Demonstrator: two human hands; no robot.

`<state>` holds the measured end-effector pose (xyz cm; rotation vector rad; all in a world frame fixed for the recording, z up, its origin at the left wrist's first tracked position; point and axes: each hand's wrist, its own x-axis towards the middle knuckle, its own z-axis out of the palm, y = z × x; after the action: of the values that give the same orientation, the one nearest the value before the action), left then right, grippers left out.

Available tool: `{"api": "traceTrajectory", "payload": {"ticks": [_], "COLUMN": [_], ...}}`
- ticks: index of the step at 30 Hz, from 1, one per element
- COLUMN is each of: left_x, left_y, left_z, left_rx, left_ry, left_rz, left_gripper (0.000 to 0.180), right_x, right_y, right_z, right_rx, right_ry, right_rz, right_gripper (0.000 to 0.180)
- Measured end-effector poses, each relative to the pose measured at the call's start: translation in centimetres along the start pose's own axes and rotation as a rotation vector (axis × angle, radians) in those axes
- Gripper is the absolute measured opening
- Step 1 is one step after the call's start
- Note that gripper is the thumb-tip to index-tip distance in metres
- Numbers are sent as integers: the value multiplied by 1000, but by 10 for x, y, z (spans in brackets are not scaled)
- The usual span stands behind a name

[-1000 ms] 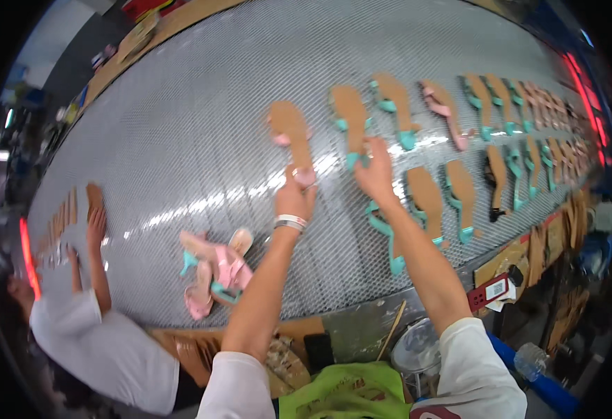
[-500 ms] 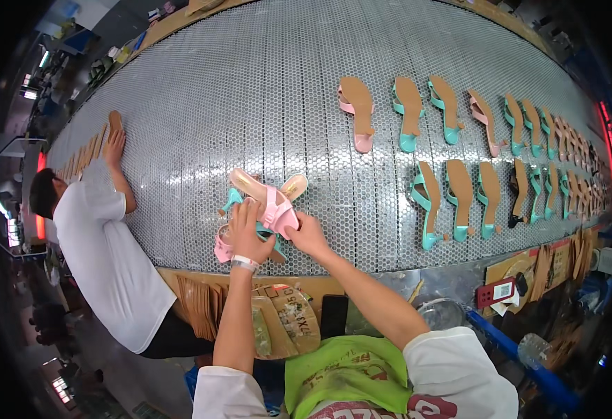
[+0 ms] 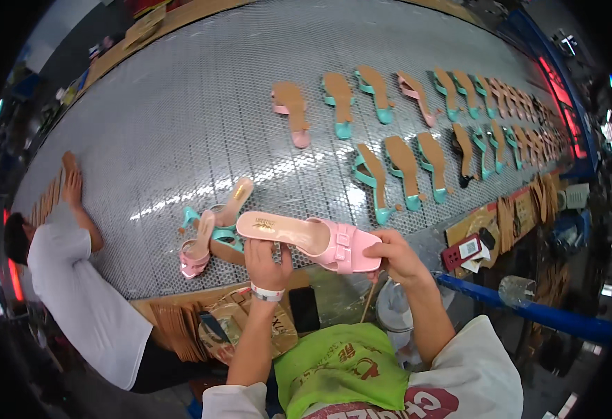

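A pink slide sandal (image 3: 295, 234) with a buckled strap is held level between both hands, beige insole up, its toe to the right. My right hand (image 3: 401, 260) is closed around the toe, thumb on top. Under the heel end, my left hand (image 3: 267, 267) is closed with its fingers against the sole; part of its grip is hidden. Just left of the held sandal lies a small pile: a pink sandal (image 3: 195, 253), a teal sandal (image 3: 227, 246) and another sandal with a beige insole (image 3: 235, 201).
Two rows of teal, pink and dark sandals (image 3: 403, 164), brown soles up, run rightward along the metal mesh conveyor (image 3: 201, 119). A co-worker (image 3: 89, 300) reaches over it at left. Along the near edge are brown sole pieces (image 3: 179, 328), a dark phone (image 3: 304, 309) and a red phone (image 3: 461, 253).
Both hands have lifted the pink sandal off the pile, to the right and nearer me, and turned it lengthwise. The view has swung right, so the conveyor and sandals appear shifted left.
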<state>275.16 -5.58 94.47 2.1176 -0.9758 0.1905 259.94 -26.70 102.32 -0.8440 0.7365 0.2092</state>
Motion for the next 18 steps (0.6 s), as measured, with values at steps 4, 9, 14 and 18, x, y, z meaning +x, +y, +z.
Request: {"api": "traceTrajectory", "payload": {"ticks": [4, 9, 14, 18], "left_x": [-15, -46, -90, -103], "left_y": [5, -2, -12, -9], "left_z": [37, 84, 164, 184], "left_rx": [-178, -439, -1095, -1012], "left_ry": [170, -5, -40, -51], "left_rz": [-191, -575, -1355, -1644], "left_gripper": [26, 15, 10, 7], "right_x": [4, 52, 170, 180], "right_y": [8, 22, 75, 138], "right_z": [-32, -52, -95, -76], "right_rx": [-25, -30, -482, -662], "right_ry": [55, 353, 619, 515], "right_rz": [3, -121, -389, -439], "right_gripper": [24, 49, 43, 45]}}
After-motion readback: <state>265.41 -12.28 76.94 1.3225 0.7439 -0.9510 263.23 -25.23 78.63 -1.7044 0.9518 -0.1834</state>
